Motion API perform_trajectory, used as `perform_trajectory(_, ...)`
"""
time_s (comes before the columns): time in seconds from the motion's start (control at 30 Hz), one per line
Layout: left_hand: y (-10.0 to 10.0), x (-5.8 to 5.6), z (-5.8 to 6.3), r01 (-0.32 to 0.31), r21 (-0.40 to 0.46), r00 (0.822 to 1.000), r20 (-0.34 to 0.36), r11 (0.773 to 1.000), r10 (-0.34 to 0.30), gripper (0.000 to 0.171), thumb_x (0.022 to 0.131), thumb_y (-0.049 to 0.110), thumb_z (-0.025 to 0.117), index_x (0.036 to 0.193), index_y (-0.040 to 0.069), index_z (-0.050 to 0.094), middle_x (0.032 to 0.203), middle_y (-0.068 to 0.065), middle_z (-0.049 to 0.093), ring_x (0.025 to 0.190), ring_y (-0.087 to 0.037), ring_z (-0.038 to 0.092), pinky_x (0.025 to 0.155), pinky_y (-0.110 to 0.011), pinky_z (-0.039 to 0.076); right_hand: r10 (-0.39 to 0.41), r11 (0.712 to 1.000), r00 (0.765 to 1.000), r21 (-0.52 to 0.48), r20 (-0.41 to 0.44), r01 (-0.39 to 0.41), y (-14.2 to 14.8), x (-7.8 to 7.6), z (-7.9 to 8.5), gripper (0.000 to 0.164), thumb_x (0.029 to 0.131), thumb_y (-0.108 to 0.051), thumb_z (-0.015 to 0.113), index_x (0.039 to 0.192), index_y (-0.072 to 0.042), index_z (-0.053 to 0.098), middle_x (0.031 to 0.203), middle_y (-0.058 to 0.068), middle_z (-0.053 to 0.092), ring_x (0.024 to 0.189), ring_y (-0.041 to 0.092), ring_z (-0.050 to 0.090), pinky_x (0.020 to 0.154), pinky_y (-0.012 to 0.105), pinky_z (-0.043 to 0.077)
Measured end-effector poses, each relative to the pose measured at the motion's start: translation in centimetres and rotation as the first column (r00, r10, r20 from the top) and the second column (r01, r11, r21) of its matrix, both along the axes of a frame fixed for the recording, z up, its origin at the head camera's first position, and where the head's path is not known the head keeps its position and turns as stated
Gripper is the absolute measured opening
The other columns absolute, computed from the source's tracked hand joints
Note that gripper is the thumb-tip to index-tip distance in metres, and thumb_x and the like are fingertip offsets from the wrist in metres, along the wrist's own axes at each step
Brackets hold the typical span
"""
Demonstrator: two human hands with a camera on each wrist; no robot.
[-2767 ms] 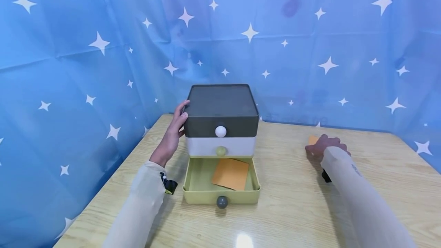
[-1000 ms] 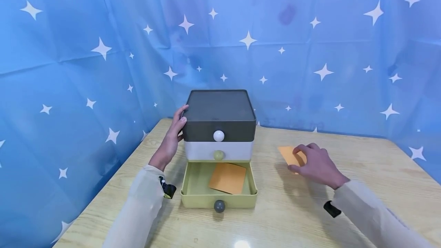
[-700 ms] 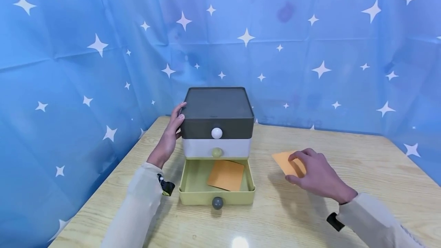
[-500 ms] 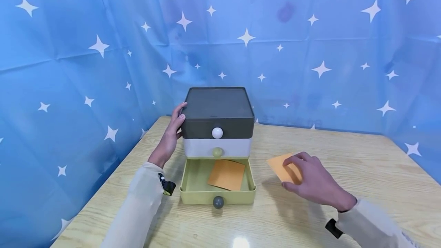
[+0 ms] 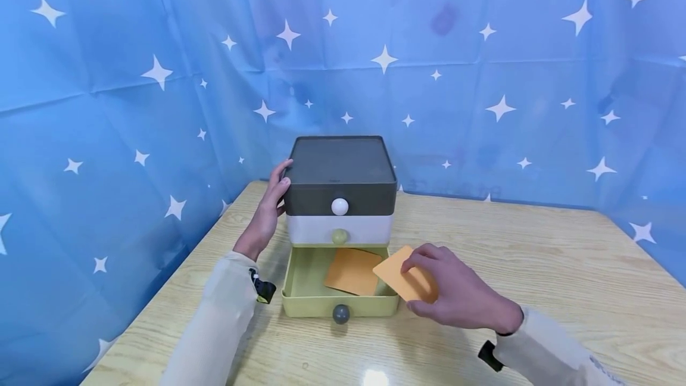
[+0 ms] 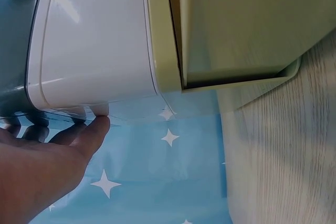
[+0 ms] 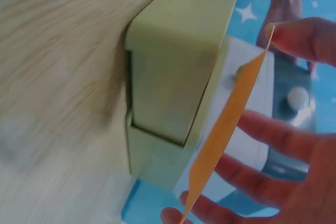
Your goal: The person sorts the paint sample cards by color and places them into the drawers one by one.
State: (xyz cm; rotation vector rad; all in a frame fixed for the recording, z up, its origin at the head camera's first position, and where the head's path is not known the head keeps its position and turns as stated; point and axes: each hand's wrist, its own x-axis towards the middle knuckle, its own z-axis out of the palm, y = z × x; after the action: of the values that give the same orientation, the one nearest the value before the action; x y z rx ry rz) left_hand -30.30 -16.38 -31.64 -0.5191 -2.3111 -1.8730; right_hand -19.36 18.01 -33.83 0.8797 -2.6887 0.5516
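Observation:
A small desktop drawer unit (image 5: 340,162) stands on the table, dark grey over white over olive green. Its green bottom drawer (image 5: 370,307) is pulled out, with orange paper (image 5: 348,276) lying inside. My left hand (image 5: 262,222) rests against the unit's left side; in the left wrist view its fingertips (image 6: 100,124) touch the white and grey tiers. Another square of orange paper (image 5: 395,273), slightly bowed, is pinched by its edges between thumb and fingers of my right hand (image 5: 463,293). That paper hangs above the drawer's right wall, overlapping it in the head view.
Round knobs mark the drawers: a white knob (image 5: 340,206), a green knob (image 5: 340,236) and a dark grey knob (image 5: 340,314). Behind the wooden table (image 5: 536,255) hangs a blue star-patterned cloth (image 5: 455,106).
My right hand has taken the orange paper off the table at the far right and carried it left to the drawer. My left hand has stayed on the unit's side.

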Motion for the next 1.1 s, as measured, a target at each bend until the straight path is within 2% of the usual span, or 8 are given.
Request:
perform_trajectory(0.2, 0.1, 0.0, 0.0, 0.0, -0.015, 1.0, -0.001, 1.0, 0.0, 0.055, 0.106, 0.051, 0.022, 0.159, 0.04, 0.013, 0.171, 0.005, 0.0, 0.158, -0.031, 0.007, 0.121, -0.068, 0.015, 0.126, 0.992, 0.992, 0.025, 0.009, -0.126, -1.7, -0.4, 0.2, 0.034, 0.077, -0.028, 0.082, 0.106, -0.027, 0.065, 0.116, -0.007, 0.06, 0.104, 0.016, 0.054, 0.081, 0.03, 0.046)
perform_trajectory(0.37, 0.1, -0.1, 0.1, -0.005, -0.018, 1.0, -0.014, 1.0, 0.005, 0.054, 0.107, 0.05, 0.022, 0.159, 0.04, 0.014, 0.171, 0.005, 0.001, 0.158, -0.031, 0.007, 0.121, -0.068, 0.015, 0.249, 0.966, 0.968, 0.063, 0.029, -0.251, -3.0, -1.3, 0.4, 0.034, 0.078, -0.027, 0.08, 0.108, -0.025, 0.065, 0.114, -0.009, 0.059, 0.108, 0.015, 0.055, 0.089, 0.033, 0.048)
perform_trajectory(0.43, 0.1, 0.0, 0.2, -0.008, -0.017, 1.0, -0.015, 1.0, 0.008, 0.054, 0.107, 0.05, 0.021, 0.159, 0.04, 0.014, 0.171, 0.004, 0.001, 0.158, -0.031, 0.008, 0.121, -0.068, 0.015, 0.276, 0.957, 0.961, 0.078, 0.029, -0.278, -3.5, -1.7, 0.3, 0.033, 0.077, -0.026, 0.079, 0.107, -0.024, 0.065, 0.115, -0.009, 0.059, 0.108, 0.014, 0.054, 0.09, 0.033, 0.048)
perform_trajectory(0.67, 0.0, 0.1, 0.0, -0.009, -0.012, 1.0, -0.001, 1.0, 0.009, 0.053, 0.106, 0.05, 0.022, 0.158, 0.041, 0.014, 0.17, 0.005, 0.001, 0.158, -0.029, 0.009, 0.121, -0.068, 0.015, 0.292, 0.951, 0.956, 0.095, 0.038, -0.294, -4.8, -2.7, 0.0, 0.032, 0.077, -0.026, 0.077, 0.107, -0.02, 0.066, 0.117, -0.006, 0.059, 0.111, 0.015, 0.056, 0.092, 0.034, 0.049)
perform_trajectory(1.1, 0.1, 0.1, 0.1, -0.006, -0.005, 1.0, 0.0, 1.0, 0.006, 0.054, 0.106, 0.051, 0.022, 0.159, 0.04, 0.014, 0.17, 0.004, 0.001, 0.158, -0.03, 0.008, 0.12, -0.069, 0.016, 0.285, 0.952, 0.955, 0.094, 0.088, -0.292, -6.6, -4.3, -0.6, 0.03, 0.084, -0.026, 0.074, 0.112, -0.018, 0.067, 0.116, -0.004, 0.063, 0.107, 0.014, 0.058, 0.089, 0.032, 0.05)
